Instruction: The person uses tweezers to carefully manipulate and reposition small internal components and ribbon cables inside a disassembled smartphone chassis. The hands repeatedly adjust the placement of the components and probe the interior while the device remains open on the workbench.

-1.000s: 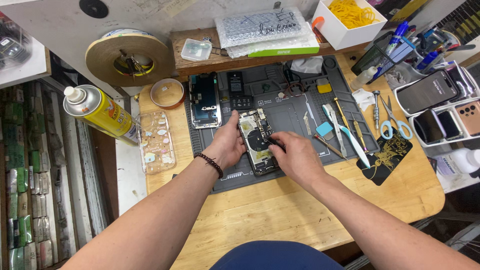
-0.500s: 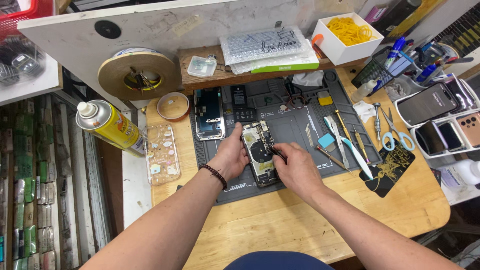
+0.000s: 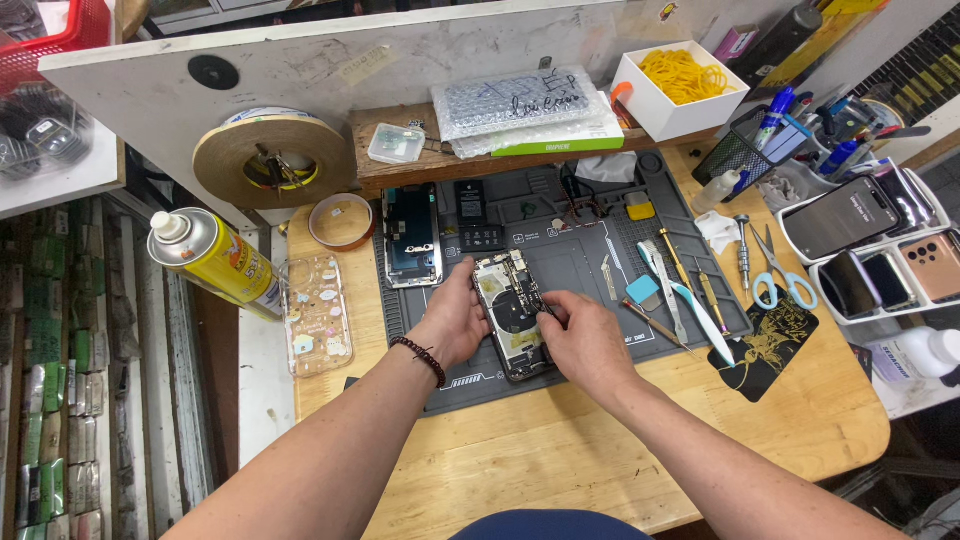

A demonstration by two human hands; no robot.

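Since the earlier frame, both hands stay on the opened phone at the middle of the grey mat. Left hand clasps its left edge; right hand pinches a thin tool into its insides.

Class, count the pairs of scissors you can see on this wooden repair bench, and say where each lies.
1: the blue-handled steel scissors lie right of the grey work mat, beside the white phone tray. Others may hide in the black mesh pen holder.
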